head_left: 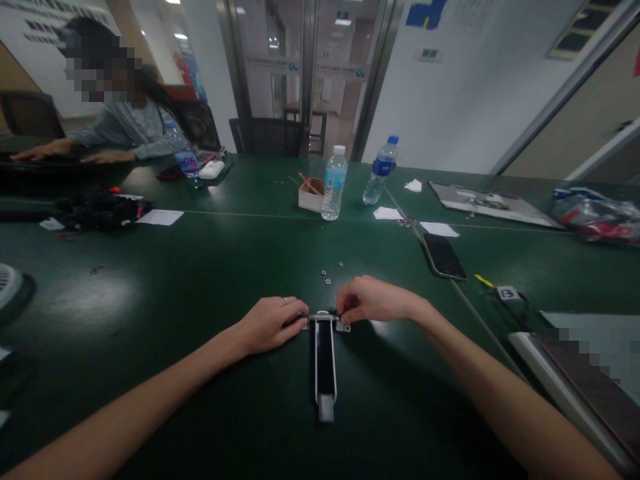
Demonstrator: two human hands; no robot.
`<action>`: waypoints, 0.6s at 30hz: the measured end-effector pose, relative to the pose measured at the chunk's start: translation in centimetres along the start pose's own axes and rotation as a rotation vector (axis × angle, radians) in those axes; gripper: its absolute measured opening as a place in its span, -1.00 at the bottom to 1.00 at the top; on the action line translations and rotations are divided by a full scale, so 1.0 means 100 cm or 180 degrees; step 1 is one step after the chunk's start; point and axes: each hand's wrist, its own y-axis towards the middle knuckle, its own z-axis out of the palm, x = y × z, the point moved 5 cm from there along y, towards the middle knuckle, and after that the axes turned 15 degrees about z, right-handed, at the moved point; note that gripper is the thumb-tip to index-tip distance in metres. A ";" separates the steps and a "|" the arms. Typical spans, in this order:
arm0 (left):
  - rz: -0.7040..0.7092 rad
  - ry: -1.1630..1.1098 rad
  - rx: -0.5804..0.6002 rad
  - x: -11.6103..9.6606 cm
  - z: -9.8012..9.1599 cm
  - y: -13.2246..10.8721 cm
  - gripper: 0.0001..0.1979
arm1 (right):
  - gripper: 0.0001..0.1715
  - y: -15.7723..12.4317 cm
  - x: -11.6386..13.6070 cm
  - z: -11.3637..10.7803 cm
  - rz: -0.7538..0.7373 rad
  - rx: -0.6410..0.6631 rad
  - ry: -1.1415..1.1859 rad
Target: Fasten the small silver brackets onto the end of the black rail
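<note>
A narrow metal frame (335, 373) with a long loop, a crossbar at its far end and a grey block at its near end lies on the dark green table. My left hand (273, 325) is closed, its thumb and fingers pinching the crossbar's left end. At the right end, my right hand (367, 300) pinches with bent fingers, just above a small flat metal plate (344, 327). Whether a smaller part sits between those fingertips is hidden. Several small metal nuts (328, 281) lie on the table just beyond the crossbar.
Beyond stand two water bottles, one white-capped (334, 187) and one blue-capped (381, 170), by a small box (311, 195). A phone (444, 255) lies right, with a laptop-like slab (575, 393) nearer. Another person (125, 127) sits across at left, beside a dark bundle (100, 208).
</note>
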 end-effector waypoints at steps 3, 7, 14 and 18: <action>-0.0023 -0.0013 0.0046 0.000 0.000 0.000 -0.81 | -0.86 -0.002 0.002 0.000 -0.0011 0.0009 -0.0068; -0.0005 -0.0018 0.0023 0.000 0.000 0.000 -0.81 | -0.85 -0.002 0.003 0.000 -0.0007 0.0055 -0.0100; 0.0020 -0.0040 -0.0045 0.001 0.000 -0.001 -0.81 | -0.82 0.001 -0.002 0.002 0.0001 0.0002 -0.0111; 0.0021 -0.0034 -0.0032 0.001 0.000 -0.001 -0.82 | -0.83 0.000 0.000 0.003 -0.0069 -0.0098 -0.0181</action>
